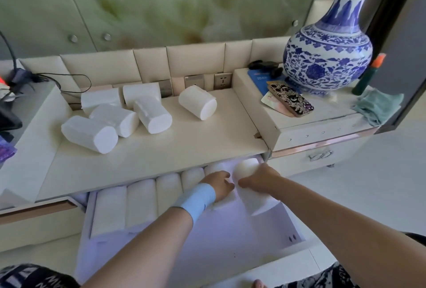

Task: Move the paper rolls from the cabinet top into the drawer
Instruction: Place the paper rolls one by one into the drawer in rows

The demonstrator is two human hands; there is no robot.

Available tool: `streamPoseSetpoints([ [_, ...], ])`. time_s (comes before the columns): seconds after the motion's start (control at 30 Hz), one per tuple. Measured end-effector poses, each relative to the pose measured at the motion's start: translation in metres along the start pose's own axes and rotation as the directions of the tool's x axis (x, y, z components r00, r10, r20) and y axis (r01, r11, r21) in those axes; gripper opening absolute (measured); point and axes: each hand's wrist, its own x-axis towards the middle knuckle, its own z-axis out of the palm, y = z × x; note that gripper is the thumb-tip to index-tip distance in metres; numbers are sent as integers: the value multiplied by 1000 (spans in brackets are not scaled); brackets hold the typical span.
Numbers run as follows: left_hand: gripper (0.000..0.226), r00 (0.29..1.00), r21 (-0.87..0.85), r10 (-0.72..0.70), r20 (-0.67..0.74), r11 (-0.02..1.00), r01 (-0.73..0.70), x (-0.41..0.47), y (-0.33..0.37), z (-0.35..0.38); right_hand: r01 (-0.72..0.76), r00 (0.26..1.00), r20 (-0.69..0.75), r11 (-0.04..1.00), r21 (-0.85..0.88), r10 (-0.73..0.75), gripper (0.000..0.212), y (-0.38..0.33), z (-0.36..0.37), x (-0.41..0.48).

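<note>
Open drawer [230,237] as landmark: row of rolls [140,202] inside at left; both hands [239,183] inside at back right; six rolls [147,109] on cabinet top [184,140] behind; vase [328,57] behind right

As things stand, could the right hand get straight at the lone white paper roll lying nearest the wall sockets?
Probably not yet: the right hand is down in the open drawer on a white paper roll, though nothing blocks the lone white paper roll itself.
</note>
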Motion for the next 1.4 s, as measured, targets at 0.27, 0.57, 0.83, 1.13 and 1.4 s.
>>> streamPoseSetpoints([
  [0.27, 52, 970, 547, 240, 23, 809, -214, 25, -20, 13, -49, 997, -67, 973, -227, 35, 60, 12, 21, 47],
  [0.57, 48, 951, 504, 309, -7, 823, -263, 34, -36, 2, 33, 998, -51, 973, -228, -45, 57, -1, 40, 71],
  [0.83, 50, 950, 507, 310, 16, 817, -275, 27, -35, 0, -38, 997, 56, 956, -292, 57, 92, 5, 40, 50],
  [1.13, 37, 956, 307, 275, -99, 923, -233, 5, -27, -38, 25, 999, 37, 882, -470, -8, 31, -38, 26, 13],
  [1.4, 31, 829, 189, 256, -497, 964, -185, 0, -45, -124, 347, 915, -73, 864, -363, -398, 33, -131, 23, 23],
])
